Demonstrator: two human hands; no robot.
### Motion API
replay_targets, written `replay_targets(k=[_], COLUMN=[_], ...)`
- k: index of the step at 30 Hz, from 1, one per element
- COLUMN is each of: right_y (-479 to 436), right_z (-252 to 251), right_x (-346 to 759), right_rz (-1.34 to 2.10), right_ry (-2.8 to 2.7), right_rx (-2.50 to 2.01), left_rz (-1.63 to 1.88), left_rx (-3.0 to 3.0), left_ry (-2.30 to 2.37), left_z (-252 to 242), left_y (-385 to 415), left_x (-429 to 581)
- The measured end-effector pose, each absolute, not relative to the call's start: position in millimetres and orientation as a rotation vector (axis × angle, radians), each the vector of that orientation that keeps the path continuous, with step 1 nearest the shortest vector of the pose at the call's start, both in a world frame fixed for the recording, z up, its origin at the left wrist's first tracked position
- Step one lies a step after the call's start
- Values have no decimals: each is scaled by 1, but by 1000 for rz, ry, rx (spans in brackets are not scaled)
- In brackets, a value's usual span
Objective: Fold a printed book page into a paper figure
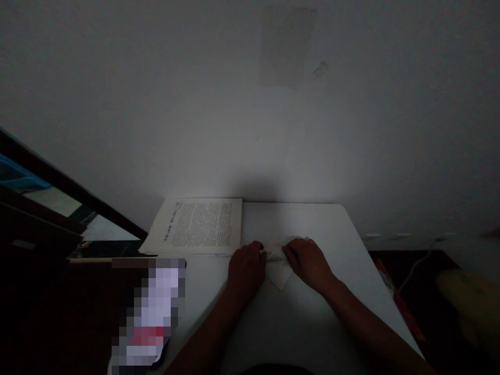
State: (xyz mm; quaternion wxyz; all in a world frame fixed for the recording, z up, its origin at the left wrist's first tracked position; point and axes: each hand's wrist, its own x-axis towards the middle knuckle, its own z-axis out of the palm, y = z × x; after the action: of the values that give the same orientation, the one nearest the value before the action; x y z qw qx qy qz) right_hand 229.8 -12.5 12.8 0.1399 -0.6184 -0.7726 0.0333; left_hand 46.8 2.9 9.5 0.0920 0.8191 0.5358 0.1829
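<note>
A piece of white paper (279, 276) lies on the white table (312, 325), one corner pointing toward me. Its far part looks folded or rolled into a band between my hands. My left hand (247, 268) has its fingers curled on the left end of that band. On the right end, the bent fingers and thumb of my right hand (310, 262) pinch the paper. The dim light and my fingers hide parts of the folded edge.
An open book (203, 226) with printed text lies at the table's far left, by the wall (195, 114). A blurred-out phone-like device (156, 307) sits at the left edge. A dark frame (70, 182) leans on the left. At the right, a yellowish thing (469, 297) lies low.
</note>
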Motion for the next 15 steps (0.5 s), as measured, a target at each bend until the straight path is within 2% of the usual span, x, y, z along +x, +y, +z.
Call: replay_targets(k=[15], right_y=[-14], right_z=[15], right_x=[221], right_rz=[19], right_ry=[-2147], right_rx=[-1897], left_rz=[478], left_rx=[2575], left_ry=[1644], left_z=[8], left_y=[2], left_x=[52])
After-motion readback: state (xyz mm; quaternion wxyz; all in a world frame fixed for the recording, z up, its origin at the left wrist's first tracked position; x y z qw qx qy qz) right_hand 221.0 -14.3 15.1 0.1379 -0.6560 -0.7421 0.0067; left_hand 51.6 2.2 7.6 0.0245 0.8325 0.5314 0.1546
